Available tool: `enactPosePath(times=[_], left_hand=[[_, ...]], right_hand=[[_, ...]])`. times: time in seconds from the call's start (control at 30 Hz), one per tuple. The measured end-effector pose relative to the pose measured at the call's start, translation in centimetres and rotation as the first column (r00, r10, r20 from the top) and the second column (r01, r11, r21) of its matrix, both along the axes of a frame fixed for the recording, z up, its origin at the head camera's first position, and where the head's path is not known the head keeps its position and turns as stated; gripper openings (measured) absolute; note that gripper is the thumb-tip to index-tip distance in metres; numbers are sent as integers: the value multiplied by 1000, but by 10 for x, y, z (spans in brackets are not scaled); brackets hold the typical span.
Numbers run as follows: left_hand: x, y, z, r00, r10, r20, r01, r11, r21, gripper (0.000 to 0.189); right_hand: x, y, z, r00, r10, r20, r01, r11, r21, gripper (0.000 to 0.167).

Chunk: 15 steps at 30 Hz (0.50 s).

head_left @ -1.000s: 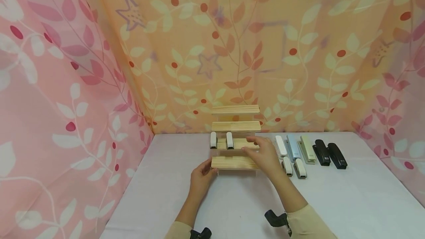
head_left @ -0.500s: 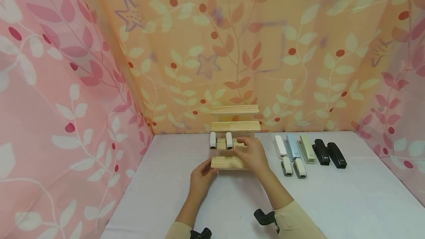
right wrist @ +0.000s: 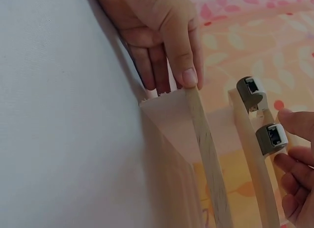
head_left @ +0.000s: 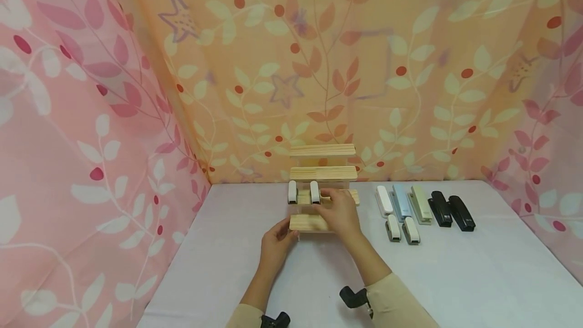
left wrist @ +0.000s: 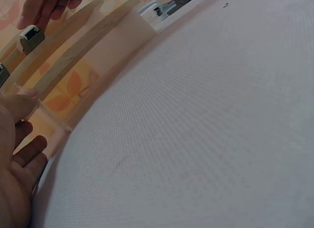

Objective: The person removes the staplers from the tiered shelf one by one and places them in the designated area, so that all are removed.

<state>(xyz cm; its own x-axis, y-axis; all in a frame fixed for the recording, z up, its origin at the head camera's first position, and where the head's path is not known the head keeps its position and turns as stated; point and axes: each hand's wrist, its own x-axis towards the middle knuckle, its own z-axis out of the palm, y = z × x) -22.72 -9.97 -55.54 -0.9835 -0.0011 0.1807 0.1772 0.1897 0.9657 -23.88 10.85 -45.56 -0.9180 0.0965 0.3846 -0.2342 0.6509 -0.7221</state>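
Note:
A stepped shelf [head_left: 306,222] of pale wooden boards with clear sides stands at the table's middle. My left hand [head_left: 276,248] holds the left end of its lowest board, thumb on the wood and fingers curled behind, as the left wrist view [left wrist: 22,154] shows. Two small white staplers stand on the second board: one at the left end [head_left: 292,192], another stapler [head_left: 315,193] near the middle. At that middle stapler's right side is my right hand [head_left: 342,216], thumb and index finger apart. In the right wrist view its fingertips come right up to the stapler [right wrist: 271,139].
Right of the shelf stand a white [head_left: 384,201], a light blue [head_left: 402,203] and a light green stapler [head_left: 421,205], then two black staplers [head_left: 442,209]. Two small white staplers [head_left: 412,231] sit in front. Patterned curtains [head_left: 255,65] surround the white table [head_left: 337,277].
My right hand has moved left along the second board, from its right end to the middle stapler. The left hand and the staplers have stayed in place.

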Motion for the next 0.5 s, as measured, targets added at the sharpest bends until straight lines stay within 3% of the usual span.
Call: enactPosePath(times=[0.23,0.5], left_hand=[[0,0,0,998,-24,-52,24,1000,13,56],[-1,-1,0,999,-26,-47,27,999,21,56]], right_hand=[[-2,-7,-5,999,-43,-12,43,999,29,49],[-5,-11,-10,998,-69,-9,69,996,47,53]])
